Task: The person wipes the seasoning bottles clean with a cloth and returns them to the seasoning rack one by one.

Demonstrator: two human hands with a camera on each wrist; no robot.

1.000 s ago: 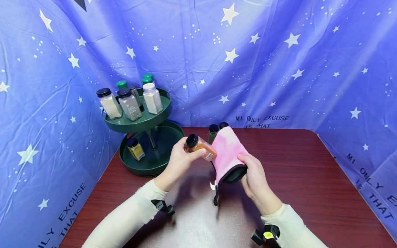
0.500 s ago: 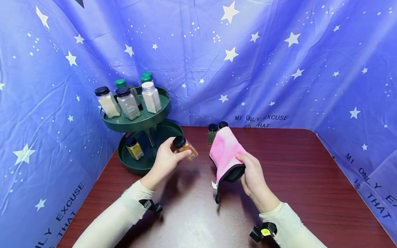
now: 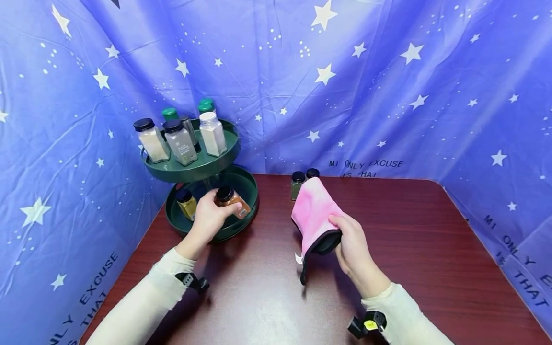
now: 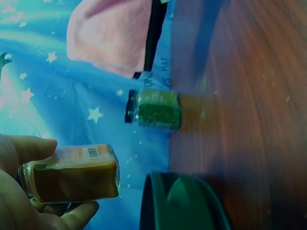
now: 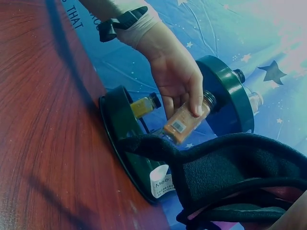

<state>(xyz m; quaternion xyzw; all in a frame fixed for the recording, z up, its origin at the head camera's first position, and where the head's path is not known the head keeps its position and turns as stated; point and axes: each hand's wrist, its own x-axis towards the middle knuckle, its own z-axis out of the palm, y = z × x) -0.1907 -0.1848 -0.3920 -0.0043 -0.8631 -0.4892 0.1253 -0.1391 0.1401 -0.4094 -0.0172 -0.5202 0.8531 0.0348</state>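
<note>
My left hand (image 3: 210,215) grips a clear spice jar (image 3: 238,206) with a black lid and orange-brown powder, tilted, over the lower tier of the green two-tier rack (image 3: 254,191). The left wrist view shows thumb and fingers round the jar (image 4: 76,175), its base outward. On that lower tier stands a yellow spice jar (image 3: 187,206), partly behind my left hand. My right hand (image 3: 354,244) holds a pink cloth with black trim (image 3: 316,211), which hangs over the table. In the right wrist view the cloth's black inside (image 5: 220,163) and white label (image 5: 161,181) show.
Several jars crowd the rack's upper tier, among them a black pepper jar (image 3: 181,143) and a white-lidded jar (image 3: 213,135). Behind the cloth, two black-lidded jars stand at the table's back edge, one with green contents (image 3: 296,187). A starry blue curtain (image 3: 276,86) encloses the table.
My left hand has carried the orange-brown spice jar leftward, from beside the pink cloth to over the rack's lower tier. The right hand and cloth have stayed nearly in place.
</note>
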